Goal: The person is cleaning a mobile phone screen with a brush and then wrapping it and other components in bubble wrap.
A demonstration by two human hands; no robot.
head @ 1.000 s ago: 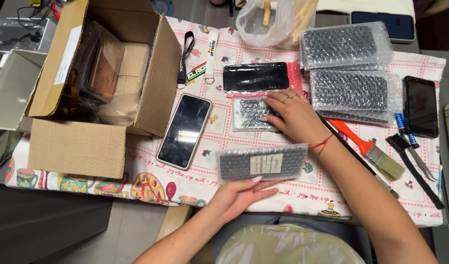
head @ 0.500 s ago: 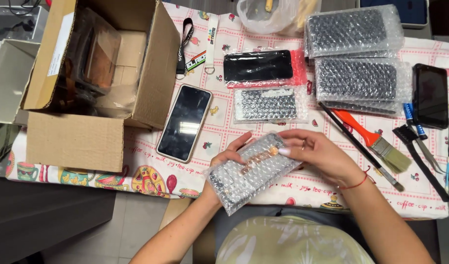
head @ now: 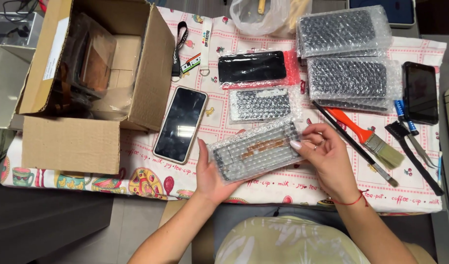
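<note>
Both hands hold one bubble-wrapped phone screen part (head: 256, 150) above the near edge of the patterned cloth (head: 303, 183). An orange flex strip shows through the wrap. My left hand (head: 210, 173) cups its left end from below. My right hand (head: 322, 156) pinches its right end with the fingertips. Just beyond it lies a smaller bubble-wrapped part (head: 260, 104), and behind that a black screen on a red bubble bag (head: 254, 67).
An open cardboard box (head: 95, 78) stands at left. A phone (head: 181, 124) lies face up beside it. Two larger bubble-wrapped stacks (head: 349, 54) sit at back right. A dark phone (head: 420, 99), an orange brush (head: 369, 142), tweezers and thin tools lie at right.
My right hand left the small wrapped part on the cloth and joined the left. The wrapped part was lifted, turned over and now sits more level, slightly farther from me.
</note>
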